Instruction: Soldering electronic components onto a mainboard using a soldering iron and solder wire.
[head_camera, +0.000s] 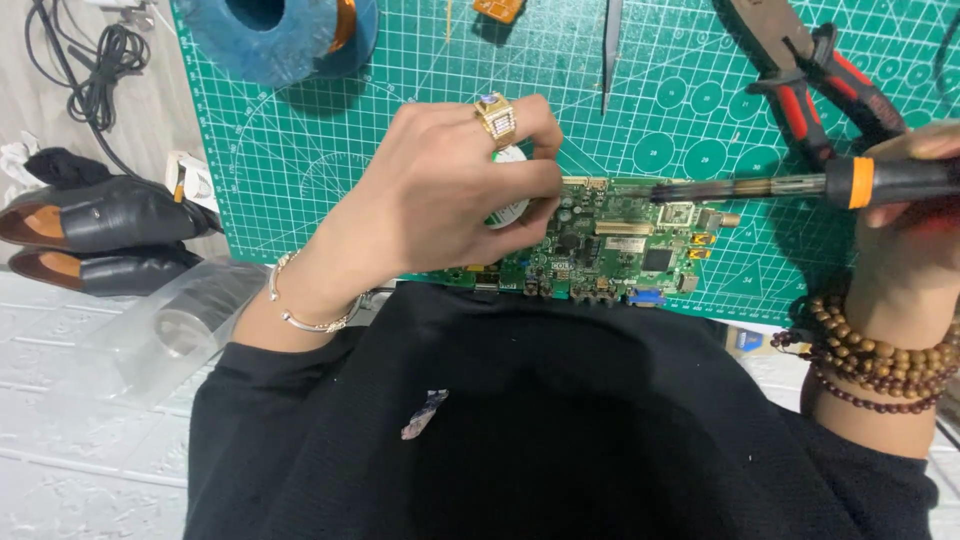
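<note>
**Circuit board worked on with a soldering iron over a green cutting mat**

On the near edge of the green cutting mat (330, 140), in the head view, a green circuit board (610, 245) is seen lying flat, close to the dark-clothed lap of the person. The left hand (440, 190) is laid over the left end of the board, its fingers curled around a small white round object (510, 205) that is largely hidden beneath them; what that object is cannot be told. A gold ring is worn on this hand and a thin bracelet on its wrist.

The right hand (915, 215) is closed around the black and orange handle of a soldering iron (790, 185), which is held nearly level, its tip brought over the upper middle of the board. Whether the tip touches the board cannot be told. Bead bracelets are worn on the right wrist.

Toward the far right corner of the mat, red-handled pliers (820, 75) are lying, well apart from the board. At the far edge, tweezers (611, 45) are seen, and at the far left corner a blue roll (270, 35). Beyond the mat's left edge, black shoes (95, 230) and a coiled black cable (95, 65) are lying on the floor.
</note>
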